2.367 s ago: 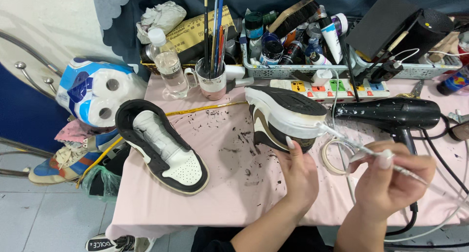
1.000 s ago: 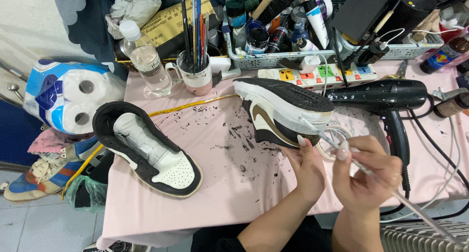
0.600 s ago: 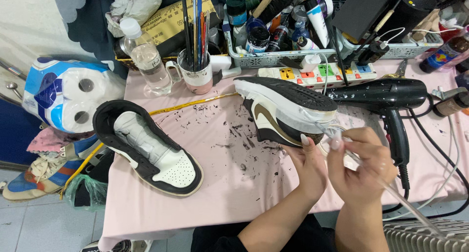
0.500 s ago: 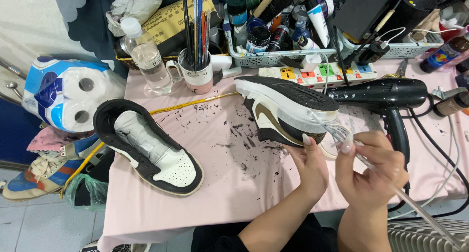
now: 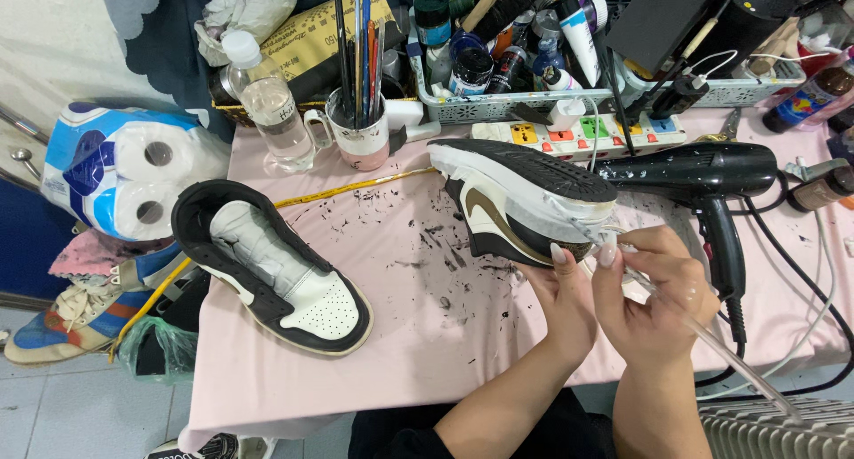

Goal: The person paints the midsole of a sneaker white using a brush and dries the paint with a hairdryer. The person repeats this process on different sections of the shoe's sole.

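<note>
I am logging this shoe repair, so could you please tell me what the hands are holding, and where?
The left hand steadies the shoe at its lower edge; the right hand pinches a thin clear stick near its upper end.

On the desk in front of you, one sneaker lies on its side at the centre, your left hand touching its near edge and your right hand just to the right of that. The hair dryer lies right of this sneaker. A second sneaker rests at the desk's left. Behind them stand a bottle, a mug of brushes and a power strip, with baskets further back. Toilet rolls sit off the desk's left edge
</note>
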